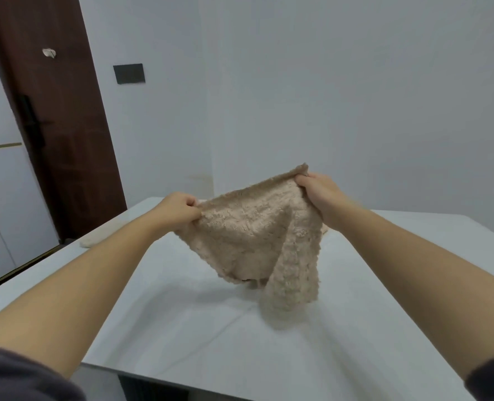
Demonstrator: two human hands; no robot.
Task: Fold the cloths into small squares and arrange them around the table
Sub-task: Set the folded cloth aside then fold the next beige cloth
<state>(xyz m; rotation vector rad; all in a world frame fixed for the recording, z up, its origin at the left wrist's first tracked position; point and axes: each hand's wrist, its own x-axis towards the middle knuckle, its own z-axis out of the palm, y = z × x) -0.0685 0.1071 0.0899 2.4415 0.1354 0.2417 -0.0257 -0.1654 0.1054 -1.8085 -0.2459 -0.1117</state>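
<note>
Two cloths: one beige, fluffy pile cloth (pixel 248 235) held up over the middle of the white rectangular table (pixel 182 328), its lower flap hanging to the tabletop or just above it; one pale cream cloth (pixel 93 240) lying at the table's left edge, partly hidden behind the left forearm. Two bare hands: left hand (pixel 179 211) pinches one upper corner of the beige cloth, right hand (pixel 318 192) grips the opposite, higher corner.
</note>
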